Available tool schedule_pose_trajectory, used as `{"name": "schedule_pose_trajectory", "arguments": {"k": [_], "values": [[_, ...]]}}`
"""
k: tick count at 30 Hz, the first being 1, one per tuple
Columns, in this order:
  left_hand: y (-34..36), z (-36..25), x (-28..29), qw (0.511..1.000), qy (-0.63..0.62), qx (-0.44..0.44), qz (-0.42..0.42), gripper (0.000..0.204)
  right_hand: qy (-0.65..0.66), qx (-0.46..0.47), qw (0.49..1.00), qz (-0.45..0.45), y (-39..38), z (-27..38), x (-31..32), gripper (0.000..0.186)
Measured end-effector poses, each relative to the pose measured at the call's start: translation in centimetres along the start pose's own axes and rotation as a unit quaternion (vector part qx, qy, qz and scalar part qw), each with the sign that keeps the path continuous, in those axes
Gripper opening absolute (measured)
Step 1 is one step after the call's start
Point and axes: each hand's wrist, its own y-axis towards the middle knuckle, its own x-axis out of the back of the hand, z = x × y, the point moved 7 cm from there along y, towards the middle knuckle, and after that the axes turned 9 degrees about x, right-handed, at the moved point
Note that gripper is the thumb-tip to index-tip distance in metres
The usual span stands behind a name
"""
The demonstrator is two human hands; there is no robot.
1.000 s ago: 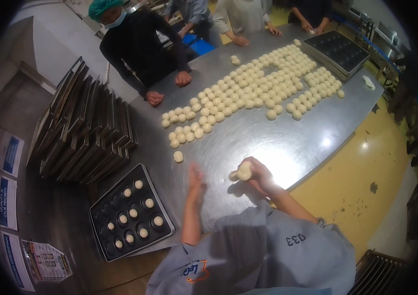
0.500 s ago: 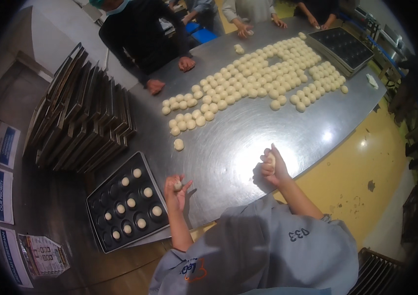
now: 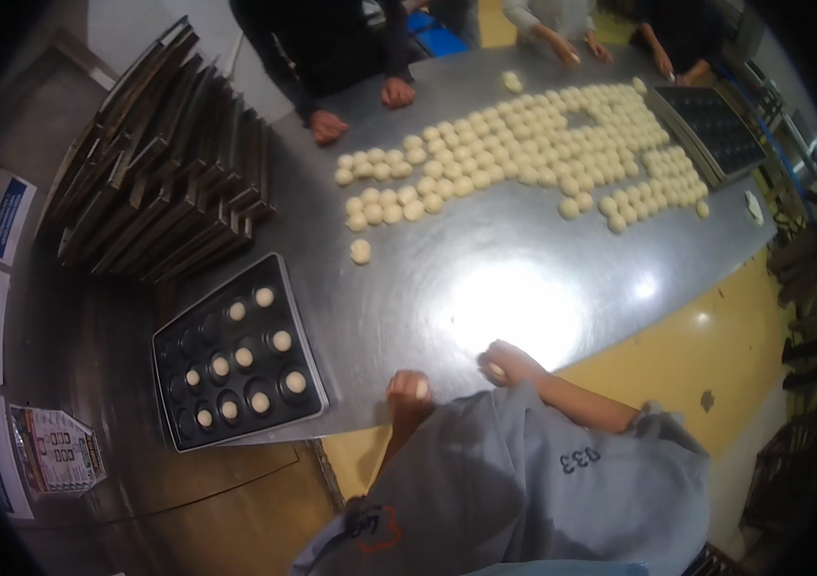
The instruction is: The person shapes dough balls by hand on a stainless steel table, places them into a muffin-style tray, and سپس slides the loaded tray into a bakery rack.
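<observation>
Close to my body at the table's near edge, my left hand [image 3: 405, 394] is closed around a small pale dough ball [image 3: 422, 388]. A short way to its right, my right hand [image 3: 516, 362] curls over the table with another piece of dough [image 3: 495, 371] in its fingers. To the left of my hands lies a dark baking pan [image 3: 318, 380] with round cups, several of them holding a dough ball [image 3: 281, 341]. One lone dough ball [image 3: 360, 252] sits on the table beyond the pan.
Many dough balls [image 3: 500, 144] stand in rows across the steel table [image 3: 399, 298]. Dark pans [image 3: 706, 120] are stacked at the far right; more trays [image 3: 164, 144] lean upright at the left. Other people's hands [image 3: 397, 92] rest or work along the far edge.
Both hands have drawn in toward my body and closer together, each still with dough. The view has shifted, so the table and pan sit higher in the picture.
</observation>
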Motion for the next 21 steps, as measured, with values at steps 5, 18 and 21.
{"name": "schedule_pose_trajectory", "arguments": {"k": [5, 18, 21], "values": [[4.4, -1.2, 9.4, 0.978, 0.153, 0.138, -0.034, 0.074, -0.317, -0.082, 0.938, -0.111, 2.7, -7.4, 9.0, 0.064], [6.5, -0.8, 7.9, 0.995, -0.072, -0.062, 0.027, 0.012, -0.205, 0.067, 0.975, -0.046, 5.6, -6.9, 8.5, 0.021], [13.5, -3.2, 5.5, 0.994, -0.02, -0.058, -0.092, 0.011, -0.215, 0.05, 0.95, -0.219, 11.9, -6.6, 8.4, 0.021]]}}
